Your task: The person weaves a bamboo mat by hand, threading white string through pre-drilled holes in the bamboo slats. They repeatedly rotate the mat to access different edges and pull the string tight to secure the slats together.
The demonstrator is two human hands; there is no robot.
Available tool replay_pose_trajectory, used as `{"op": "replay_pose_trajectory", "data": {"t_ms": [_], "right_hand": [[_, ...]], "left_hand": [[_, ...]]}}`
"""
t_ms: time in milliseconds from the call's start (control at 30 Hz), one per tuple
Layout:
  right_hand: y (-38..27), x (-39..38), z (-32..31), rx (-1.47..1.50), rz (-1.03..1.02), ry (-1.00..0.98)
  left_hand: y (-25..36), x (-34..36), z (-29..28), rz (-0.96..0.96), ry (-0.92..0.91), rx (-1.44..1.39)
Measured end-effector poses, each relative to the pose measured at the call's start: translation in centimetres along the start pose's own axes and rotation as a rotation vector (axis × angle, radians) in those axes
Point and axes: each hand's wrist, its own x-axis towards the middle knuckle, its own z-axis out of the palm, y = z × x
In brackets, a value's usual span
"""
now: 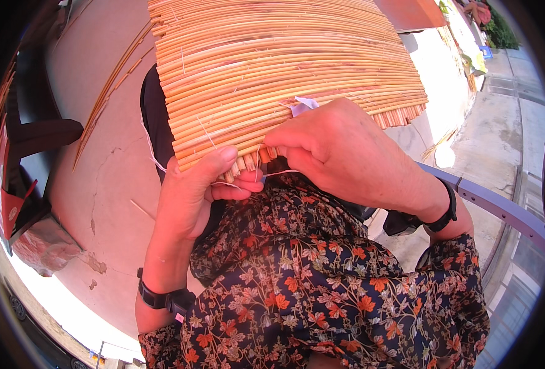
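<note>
A woven mat of orange-tan reeds [272, 67] lies across my lap and reaches away from me. My left hand [192, 190] pinches its near edge, thumb on top of the reed ends. My right hand [340, 154] grips the same edge just to the right, fingers curled over the reeds. A thin white thread [278, 173] runs between the two hands under the edge. A small white scrap [302, 104] sticks up behind my right knuckles. Both wrists carry black bands.
Loose long reeds [106, 92] lie on the cracked concrete floor [100, 184] to the left. A dark chair or stand [39, 135] is at far left. A grey metal bar [500, 209] runs at right, with paved ground beyond it.
</note>
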Motion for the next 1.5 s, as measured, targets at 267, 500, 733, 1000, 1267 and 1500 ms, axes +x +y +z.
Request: {"op": "replay_pose_trajectory", "data": {"t_ms": [267,500,733,1000,1267,1500], "right_hand": [[-0.3,0.2,-0.4,0.009,0.035,-0.033],[-0.4,0.4,-0.6,-0.068,-0.01,-0.048],[-1.0,2.4,-2.6,-0.163,-0.23,-0.044],[0.8,4.0,-2.1,-0.125,-0.403,-0.03],[0.0,4.7,-3.9,-0.267,-0.283,0.011],[0.9,5.5,-3.8,-0.188,-0.338,0.029]], "left_hand": [[-0.1,0.0,0.0,0.004,-0.006,0.0],[0.1,0.0,0.0,-0.002,-0.008,0.012],[-0.1,0.2,0.0,-0.008,0.015,0.024],[0.1,0.5,0.3,-0.009,0.059,0.014],[3.2,0.5,0.9,0.094,0.07,0.025],[1.7,-0.8,0.7,-0.067,0.046,-0.178]]}}
